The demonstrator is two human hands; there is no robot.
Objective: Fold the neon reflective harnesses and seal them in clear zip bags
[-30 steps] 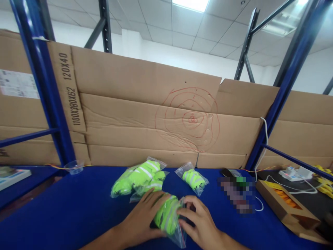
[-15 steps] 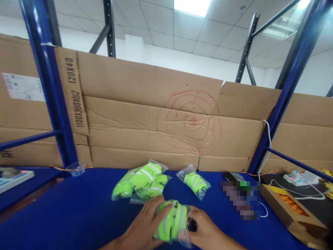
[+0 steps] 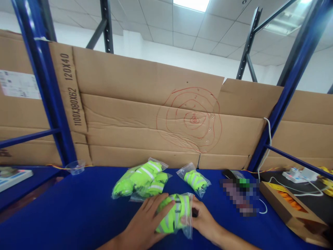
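Observation:
Between my hands at the lower middle is a clear zip bag (image 3: 173,217) packed with folded neon-yellow reflective vest or strap material, grey stripes showing. My left hand (image 3: 147,220) presses on its left side, thumb over the front and fingers behind. At the bag's open-looking right edge, my right hand (image 3: 204,218) pinches the plastic, fingertips against the yellow fabric. A small dark piece shows by the right fingers; I cannot tell what it is. Just beyond lies a pile of similar filled bags (image 3: 142,178), with another single bag (image 3: 195,181) to its right.
The blue tabletop (image 3: 78,208) ends at a cardboard wall (image 3: 135,118) with red rings drawn on it. Blue posts stand at both sides. A clear plastic cup (image 3: 76,167) is back left; a cardboard box (image 3: 293,213) with orange contents and white cables lie right.
The bag in my hands has shifted slightly up and turned, its plastic edge now more upright on the right. My right hand has moved a little right and up. The other bags have stayed put.

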